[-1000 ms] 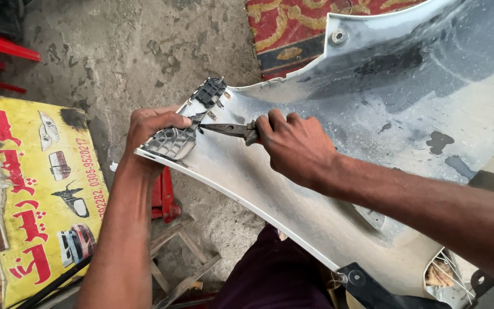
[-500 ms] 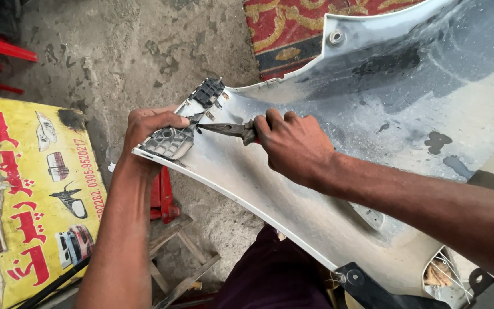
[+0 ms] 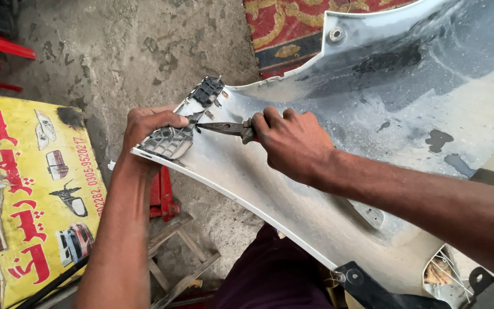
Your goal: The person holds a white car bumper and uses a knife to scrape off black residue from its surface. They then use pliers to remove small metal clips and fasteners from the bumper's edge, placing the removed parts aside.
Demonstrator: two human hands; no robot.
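The left hand is closed around the pointed corner of a large white plastic car bumper, with the thumb laid over a grey ribbed plastic bracket that is fixed at this corner. The right hand is shut in a fist around the handles of a pair of dark metal needle-nose pliers. The thin nose of the pliers is pointed toward the bracket and seems to touch it just beside the left thumb; whether the nose is open or closed cannot be told. The bumper is held across the lap of the person, its dusty inner side turned up, and a second black clip piece is seen on its edge just above the bracket. Below the corner of the bumper a red metal object and some wooden slats are lying on the grey concrete floor. Left of the bumper a yellow painted board with red writing and car pictures is placed. Beyond the bumper a red patterned carpet is seen.
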